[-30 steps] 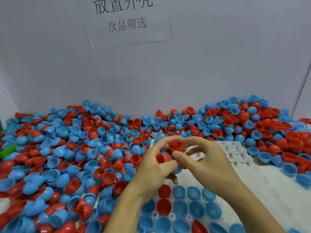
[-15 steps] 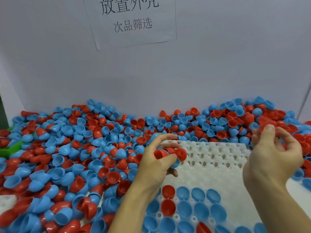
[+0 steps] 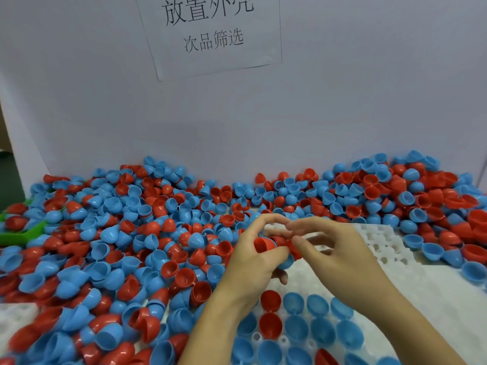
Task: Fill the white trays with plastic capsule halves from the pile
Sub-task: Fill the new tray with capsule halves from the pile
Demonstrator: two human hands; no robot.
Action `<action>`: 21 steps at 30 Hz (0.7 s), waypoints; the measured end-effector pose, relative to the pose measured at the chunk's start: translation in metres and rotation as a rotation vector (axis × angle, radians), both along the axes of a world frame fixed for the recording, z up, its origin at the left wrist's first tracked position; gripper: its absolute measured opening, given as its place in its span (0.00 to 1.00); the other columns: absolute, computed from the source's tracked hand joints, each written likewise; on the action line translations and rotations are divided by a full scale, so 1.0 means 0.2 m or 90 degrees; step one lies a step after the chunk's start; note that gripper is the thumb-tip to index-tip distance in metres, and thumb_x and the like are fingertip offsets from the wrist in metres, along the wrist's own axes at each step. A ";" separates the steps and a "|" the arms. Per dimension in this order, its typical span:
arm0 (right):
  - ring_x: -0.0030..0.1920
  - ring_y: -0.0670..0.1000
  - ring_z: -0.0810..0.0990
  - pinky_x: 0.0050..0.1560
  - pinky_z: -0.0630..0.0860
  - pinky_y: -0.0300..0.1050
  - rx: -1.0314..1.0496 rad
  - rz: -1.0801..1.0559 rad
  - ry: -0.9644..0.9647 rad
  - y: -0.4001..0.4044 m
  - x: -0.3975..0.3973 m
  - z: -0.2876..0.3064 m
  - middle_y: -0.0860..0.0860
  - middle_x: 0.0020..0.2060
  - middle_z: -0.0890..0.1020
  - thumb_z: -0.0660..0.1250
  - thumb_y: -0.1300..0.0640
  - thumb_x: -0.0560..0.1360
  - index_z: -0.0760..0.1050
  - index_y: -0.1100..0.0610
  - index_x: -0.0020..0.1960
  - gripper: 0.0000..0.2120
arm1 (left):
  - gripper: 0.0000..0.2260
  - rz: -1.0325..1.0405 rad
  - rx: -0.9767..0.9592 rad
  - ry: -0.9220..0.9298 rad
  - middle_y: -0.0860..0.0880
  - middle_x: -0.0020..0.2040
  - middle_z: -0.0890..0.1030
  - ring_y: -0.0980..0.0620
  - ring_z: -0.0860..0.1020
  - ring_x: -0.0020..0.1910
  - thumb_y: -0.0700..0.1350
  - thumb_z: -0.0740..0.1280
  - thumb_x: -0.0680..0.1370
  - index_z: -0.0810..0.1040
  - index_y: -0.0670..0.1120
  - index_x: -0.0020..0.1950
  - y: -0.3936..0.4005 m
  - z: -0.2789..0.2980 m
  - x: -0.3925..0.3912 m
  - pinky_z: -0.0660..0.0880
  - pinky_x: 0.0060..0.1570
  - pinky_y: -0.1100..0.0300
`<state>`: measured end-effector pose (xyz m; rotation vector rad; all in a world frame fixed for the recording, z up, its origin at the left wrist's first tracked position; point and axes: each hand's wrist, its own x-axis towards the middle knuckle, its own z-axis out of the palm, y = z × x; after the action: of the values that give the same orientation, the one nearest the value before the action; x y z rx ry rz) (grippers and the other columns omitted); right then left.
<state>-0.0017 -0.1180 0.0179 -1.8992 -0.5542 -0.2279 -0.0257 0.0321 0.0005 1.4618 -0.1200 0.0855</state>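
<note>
A deep pile of red and blue capsule halves (image 3: 137, 233) covers the table to the left and along the back. A white tray (image 3: 411, 291) with round pockets lies at the lower right; its near rows hold several blue halves (image 3: 320, 330) and a few red ones. My left hand (image 3: 253, 262) is above the tray's far left part, closed around several red halves (image 3: 263, 245) and a blue one. My right hand (image 3: 340, 256) meets it from the right, fingertips pinching a red half at the left hand's stack.
A grey wall with a paper sign (image 3: 210, 32) bearing printed characters stands right behind the pile. A green object (image 3: 18, 234) pokes out at the far left. A second white tray (image 3: 10, 320) shows at the lower left under the pile.
My right hand has come back from the pile at the right and joined my left hand over the tray. The left hand has stayed in place with its halves.
</note>
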 end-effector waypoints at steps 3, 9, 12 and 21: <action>0.45 0.40 0.82 0.43 0.79 0.34 -0.017 -0.005 0.014 0.02 0.00 -0.02 0.35 0.44 0.82 0.72 0.62 0.75 0.82 0.41 0.45 0.14 | 0.20 -0.024 -0.019 -0.005 0.49 0.39 0.81 0.54 0.79 0.35 0.32 0.64 0.76 0.77 0.54 0.60 0.01 0.01 -0.01 0.74 0.29 0.59; 0.38 0.43 0.83 0.36 0.78 0.31 0.094 -0.122 0.025 0.00 0.03 -0.02 0.39 0.38 0.84 0.70 0.66 0.75 0.83 0.47 0.41 0.14 | 0.20 0.010 -0.095 -0.013 0.44 0.48 0.84 0.48 0.85 0.43 0.34 0.67 0.73 0.77 0.55 0.60 0.01 0.02 0.00 0.77 0.31 0.59; 0.37 0.43 0.84 0.33 0.78 0.31 0.191 -0.146 0.096 -0.03 0.05 -0.02 0.42 0.37 0.85 0.70 0.66 0.75 0.84 0.51 0.43 0.11 | 0.17 0.064 -0.146 -0.007 0.44 0.52 0.85 0.42 0.86 0.46 0.29 0.64 0.78 0.79 0.49 0.57 0.03 0.02 0.01 0.76 0.28 0.60; 0.39 0.46 0.85 0.32 0.78 0.32 0.215 -0.097 0.162 -0.02 0.04 -0.02 0.47 0.36 0.86 0.73 0.61 0.74 0.85 0.49 0.40 0.08 | 0.12 0.064 -0.152 0.005 0.44 0.39 0.81 0.48 0.81 0.37 0.31 0.67 0.75 0.82 0.49 0.42 0.02 0.03 0.01 0.71 0.25 0.63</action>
<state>0.0057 -0.1229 0.0140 -1.6094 -0.1837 -0.1629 -0.0229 0.0369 0.0066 1.2298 -0.0283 0.1700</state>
